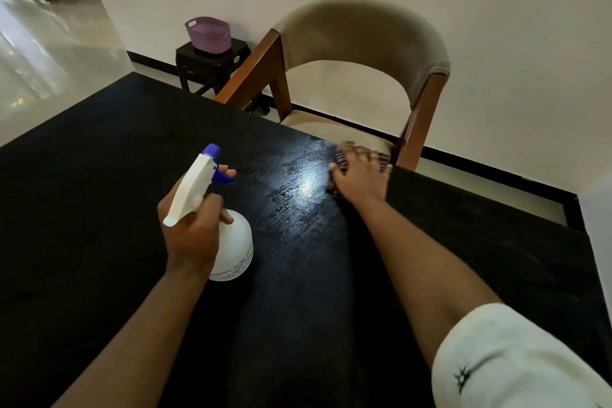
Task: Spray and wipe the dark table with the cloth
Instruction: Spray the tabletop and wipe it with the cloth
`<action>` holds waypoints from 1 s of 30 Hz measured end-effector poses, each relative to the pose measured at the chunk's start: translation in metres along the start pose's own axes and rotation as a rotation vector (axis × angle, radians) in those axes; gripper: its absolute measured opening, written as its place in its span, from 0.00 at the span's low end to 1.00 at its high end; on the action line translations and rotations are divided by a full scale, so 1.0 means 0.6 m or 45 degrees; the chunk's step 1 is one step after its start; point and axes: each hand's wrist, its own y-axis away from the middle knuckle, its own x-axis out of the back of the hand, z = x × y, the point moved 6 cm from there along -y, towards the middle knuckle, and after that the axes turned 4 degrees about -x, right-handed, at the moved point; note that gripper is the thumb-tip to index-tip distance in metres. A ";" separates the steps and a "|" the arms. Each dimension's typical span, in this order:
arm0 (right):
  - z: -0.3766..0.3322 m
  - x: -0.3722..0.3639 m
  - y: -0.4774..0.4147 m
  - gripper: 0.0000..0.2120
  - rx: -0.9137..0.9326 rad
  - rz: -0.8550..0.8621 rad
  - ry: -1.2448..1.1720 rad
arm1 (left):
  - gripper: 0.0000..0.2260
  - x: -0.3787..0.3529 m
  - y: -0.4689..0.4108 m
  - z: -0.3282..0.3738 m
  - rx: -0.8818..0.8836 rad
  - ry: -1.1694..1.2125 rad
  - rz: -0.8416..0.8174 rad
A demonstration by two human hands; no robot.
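1. The right hand [361,175] presses its spread fingers on the striped cloth [342,156] at the far edge of the dark table [99,209]. Both are motion-blurred. A long stroke could push the cloth over the edge onto the chair [361,33] seat.
2. The left hand [193,232] is wrapped round the spray bottle [233,247], forefinger on the trigger and nozzle aimed away. An accidental squeeze might mist the chair's upholstery or the wiping hand.
3. The wet sheen [298,189] lies only beside the cloth. Uneven passes may leave streaks, and the matte near side could be missed.
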 end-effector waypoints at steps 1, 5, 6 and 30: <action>0.024 0.005 -0.011 0.28 -0.129 0.006 -0.022 | 0.18 0.000 0.000 -0.001 0.003 0.006 0.001; 0.007 -0.002 -0.022 0.28 -0.287 -0.049 -0.010 | 0.15 -0.002 -0.002 -0.004 -0.002 0.011 0.002; -0.019 -0.007 -0.023 0.28 -0.223 -0.059 -0.001 | 0.15 -0.003 -0.002 -0.003 -0.007 0.009 0.004; 0.071 0.018 0.060 0.30 0.177 -0.033 0.069 | 0.16 -0.003 0.001 0.001 0.046 -0.032 0.003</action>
